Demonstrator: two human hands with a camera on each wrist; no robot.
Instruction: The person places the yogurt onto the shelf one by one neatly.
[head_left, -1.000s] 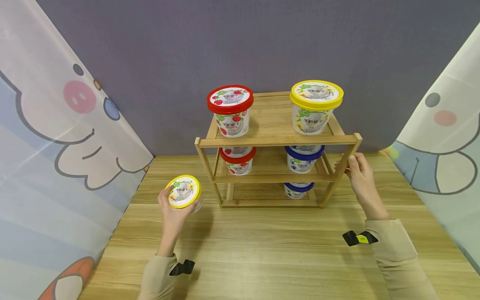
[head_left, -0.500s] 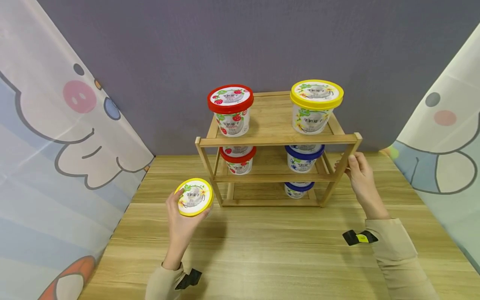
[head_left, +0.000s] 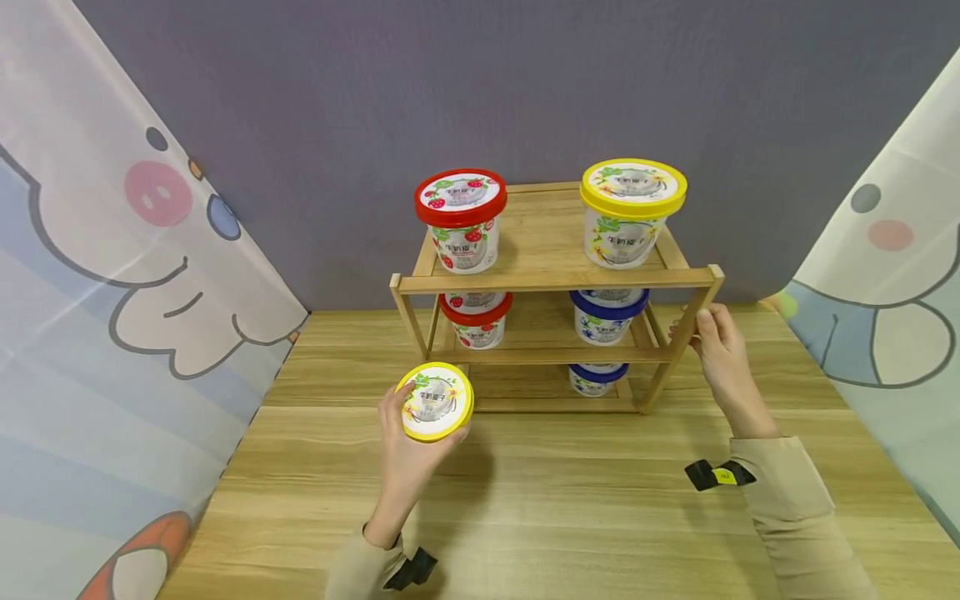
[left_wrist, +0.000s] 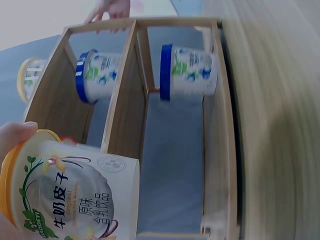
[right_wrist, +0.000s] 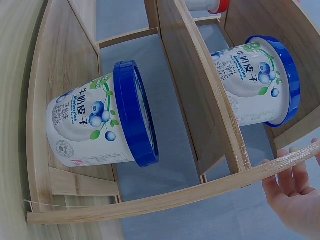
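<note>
My left hand grips a white tub with a yellow lid by its lid rim, in front of the wooden shelf's lower left corner. In the left wrist view, vanilla-like flowers and "Original" show on the side of this yellow-lidded tub. At the right end of the three-tier wooden shelf, my right hand holds the upright post, its fingers curled behind it. The right wrist view shows that right hand with fingertips at the post.
A red-lidded strawberry tub and another yellow-lidded tub stand on the top tier. The middle tier holds a red-lidded tub and a blue-lidded blueberry tub. Another blue-lidded tub stands at the bottom right.
My left hand has moved to the right with the yellow-lidded tub, from beside the shelf to before its lower left corner. The right hand has stayed on the post.
</note>
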